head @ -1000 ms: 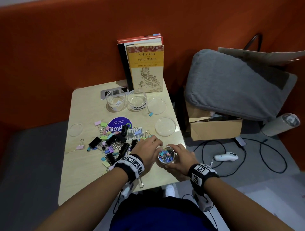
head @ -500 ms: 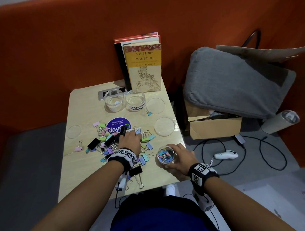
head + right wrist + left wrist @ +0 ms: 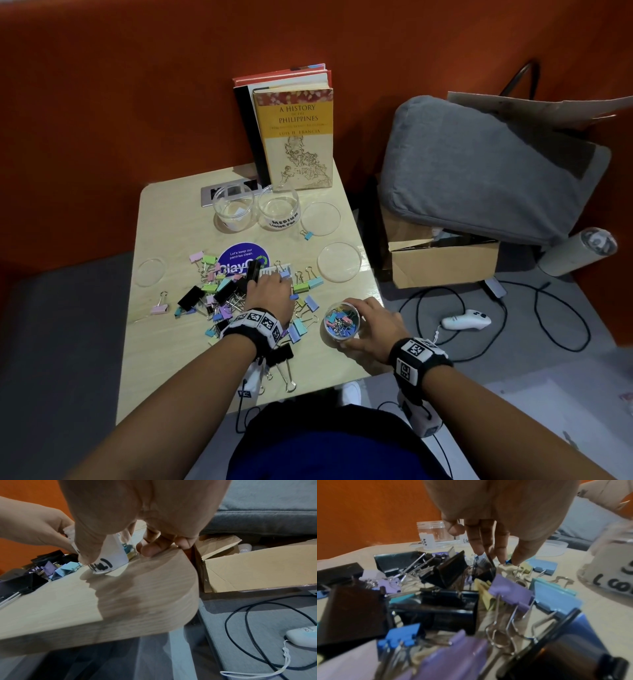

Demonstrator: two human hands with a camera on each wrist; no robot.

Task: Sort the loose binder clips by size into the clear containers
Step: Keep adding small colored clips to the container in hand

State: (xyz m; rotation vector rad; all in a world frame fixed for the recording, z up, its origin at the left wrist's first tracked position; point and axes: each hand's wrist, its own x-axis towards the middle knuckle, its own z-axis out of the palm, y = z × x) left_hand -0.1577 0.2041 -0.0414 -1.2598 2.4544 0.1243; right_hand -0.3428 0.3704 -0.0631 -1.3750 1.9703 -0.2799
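Barely underway: right hand (image 3: 371, 322) is gripping the part-filled jar (image 3: 340, 323); left hand (image 3: 270, 291), fingers down, is pinching a small clip (image 3: 508, 561); two jars (image 3: 255, 210) are sitting empty.

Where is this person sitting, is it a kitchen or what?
Not a kitchen; probably an office lounge or study nook: a small wooden table with books, an orange padded wall, a cardboard box.

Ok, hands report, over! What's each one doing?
Left hand pinching a small blue clip in the clip pile. Right hand holding the part-filled jar. Nothing blocking.
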